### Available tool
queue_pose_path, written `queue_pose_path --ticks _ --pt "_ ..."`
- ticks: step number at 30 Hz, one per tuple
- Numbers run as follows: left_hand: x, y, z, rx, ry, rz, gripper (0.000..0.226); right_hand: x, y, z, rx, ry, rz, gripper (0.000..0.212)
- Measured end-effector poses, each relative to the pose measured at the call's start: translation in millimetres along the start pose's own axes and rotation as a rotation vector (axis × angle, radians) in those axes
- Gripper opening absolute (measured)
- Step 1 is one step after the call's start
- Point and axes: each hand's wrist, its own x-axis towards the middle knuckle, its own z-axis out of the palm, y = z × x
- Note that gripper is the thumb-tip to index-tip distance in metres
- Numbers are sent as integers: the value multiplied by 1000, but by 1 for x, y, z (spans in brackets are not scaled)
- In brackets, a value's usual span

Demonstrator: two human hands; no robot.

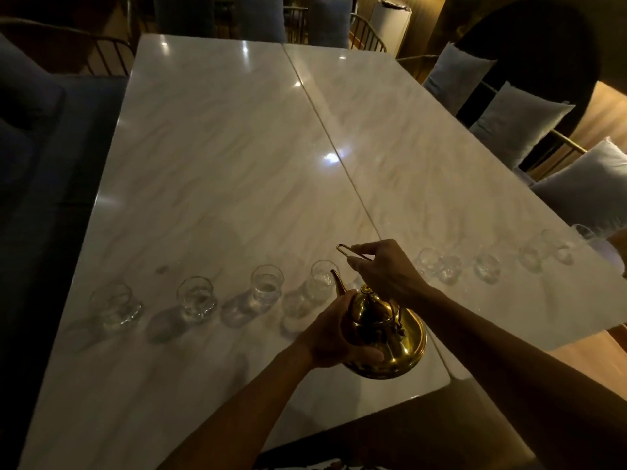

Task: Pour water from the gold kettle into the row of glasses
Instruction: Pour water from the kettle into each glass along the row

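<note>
- A row of small clear glasses (266, 289) runs left to right on the long pale marble table (217, 157), near its front edge.
- The rounded gold metal kettle (385, 337) is in front of the row, tilted — its spout over the fourth glass from the left (322, 278).
- The left hand (334, 332) cups the kettle's left side; the right hand (386, 271) is above it, pinching the thin wire handle.
- Cushioned chairs (519, 122) line the table's right and far sides.
</note>
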Motion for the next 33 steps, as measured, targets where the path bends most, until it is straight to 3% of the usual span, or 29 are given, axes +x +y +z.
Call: queue_pose_path --ticks 9,33 --pt "6 -1 10 -46 19 -101 81 15 12 -1 5 -96 -30 38" --pt "13 12 26 -46 30 -109 86 14 18 -17 -29 -139 -60 38"
